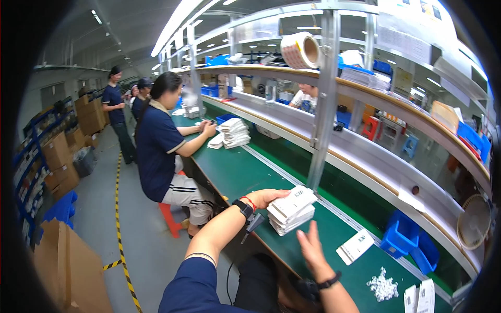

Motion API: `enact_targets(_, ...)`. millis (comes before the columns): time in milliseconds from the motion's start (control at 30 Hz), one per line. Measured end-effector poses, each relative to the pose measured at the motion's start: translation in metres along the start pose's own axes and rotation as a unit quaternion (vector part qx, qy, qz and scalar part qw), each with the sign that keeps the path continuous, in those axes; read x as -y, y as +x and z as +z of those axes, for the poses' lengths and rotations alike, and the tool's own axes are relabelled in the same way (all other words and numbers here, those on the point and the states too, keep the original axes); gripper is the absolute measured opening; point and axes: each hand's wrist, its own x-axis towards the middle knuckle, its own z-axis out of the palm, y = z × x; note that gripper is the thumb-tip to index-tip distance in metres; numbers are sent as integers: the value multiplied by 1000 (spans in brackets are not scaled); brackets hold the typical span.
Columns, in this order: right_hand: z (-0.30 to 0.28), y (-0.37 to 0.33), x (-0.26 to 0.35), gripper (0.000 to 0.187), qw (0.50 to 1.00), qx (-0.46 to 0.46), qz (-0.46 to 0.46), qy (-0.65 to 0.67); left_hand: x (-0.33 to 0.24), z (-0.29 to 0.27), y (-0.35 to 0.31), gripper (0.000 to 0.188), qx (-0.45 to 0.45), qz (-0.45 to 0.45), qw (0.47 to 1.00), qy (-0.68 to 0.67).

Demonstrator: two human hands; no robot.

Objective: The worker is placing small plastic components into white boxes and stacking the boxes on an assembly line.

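Note:
My left hand (263, 198) grips the near side of a stack of flat white boxes (292, 209) that sits on the green bench top (235, 169). My right hand (311, 245) hovers just below and to the right of the stack, fingers spread, holding nothing. A single white box (355, 245) lies flat on the bench to the right of it. A dark band with a small device hanging from it is on my left wrist, and a dark watch is on my right wrist.
A seated co-worker (159, 141) works at the same bench beside another stack of white boxes (233, 133). Blue bins (409, 241) stand at the right. A heap of small white pieces (382, 286) lies at the near right. Cardboard cartons (60, 156) line the left aisle.

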Motion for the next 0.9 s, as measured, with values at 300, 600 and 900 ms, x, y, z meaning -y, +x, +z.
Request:
enact_targets(300, -184, -61, -25, 68, 802, -155, 69, -572, -22, 110, -57, 33, -126, 315, 904, 262)
enact_targets(600, -221, -73, -51, 62, 926, -22, -21, -377, 29, 231, 59, 23, 124, 181, 917, 333)
enact_targets(900, -215, -96, -39, 32, 928, -210, 54, -304, 97, 243, 156, 34, -67, 229, 847, 474)
